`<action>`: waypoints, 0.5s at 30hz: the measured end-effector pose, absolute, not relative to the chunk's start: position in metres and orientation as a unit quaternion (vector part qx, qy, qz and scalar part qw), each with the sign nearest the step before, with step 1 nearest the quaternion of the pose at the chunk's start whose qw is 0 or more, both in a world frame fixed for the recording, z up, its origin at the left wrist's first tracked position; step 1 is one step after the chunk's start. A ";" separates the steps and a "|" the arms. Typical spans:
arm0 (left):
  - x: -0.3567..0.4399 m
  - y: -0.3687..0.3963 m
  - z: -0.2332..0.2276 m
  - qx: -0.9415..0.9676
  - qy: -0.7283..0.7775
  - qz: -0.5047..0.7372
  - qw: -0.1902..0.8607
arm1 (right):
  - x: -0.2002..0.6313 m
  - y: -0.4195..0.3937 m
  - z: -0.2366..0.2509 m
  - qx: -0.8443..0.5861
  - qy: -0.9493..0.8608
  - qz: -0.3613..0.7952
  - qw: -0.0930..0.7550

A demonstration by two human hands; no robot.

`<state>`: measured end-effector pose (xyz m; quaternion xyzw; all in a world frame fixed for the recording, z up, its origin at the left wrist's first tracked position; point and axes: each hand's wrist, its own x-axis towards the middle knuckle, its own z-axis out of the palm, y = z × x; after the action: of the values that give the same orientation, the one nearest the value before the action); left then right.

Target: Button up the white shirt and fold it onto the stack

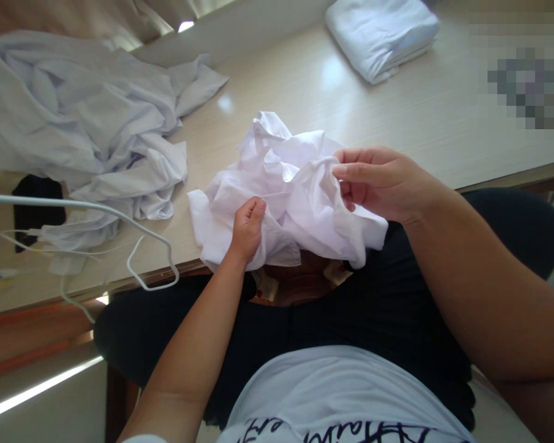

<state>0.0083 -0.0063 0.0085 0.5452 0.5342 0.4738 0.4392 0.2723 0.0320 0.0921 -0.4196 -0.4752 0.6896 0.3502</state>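
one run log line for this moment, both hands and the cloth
left hand: grips crumpled white garment | right hand: pinches its fold | garment: table edge | nearby: folded stack, loose pile

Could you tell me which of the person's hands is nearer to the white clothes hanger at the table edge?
Left. The left hand grips the crumpled white garment just right of the hanger; the right hand holds the garment's far side.

A pixelated patch (526,86) blurs the table's far right, and the pile of white cloth (74,123) runs off the left edge.
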 end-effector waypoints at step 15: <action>0.036 -0.004 0.052 0.561 0.556 0.465 0.400 | 0.210 0.009 0.037 -0.281 -0.372 0.830 0.306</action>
<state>0.0358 -0.0041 0.0522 0.5612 0.5561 0.4645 0.4000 0.2102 0.0087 0.0370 -0.2810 -0.3716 0.8303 0.3059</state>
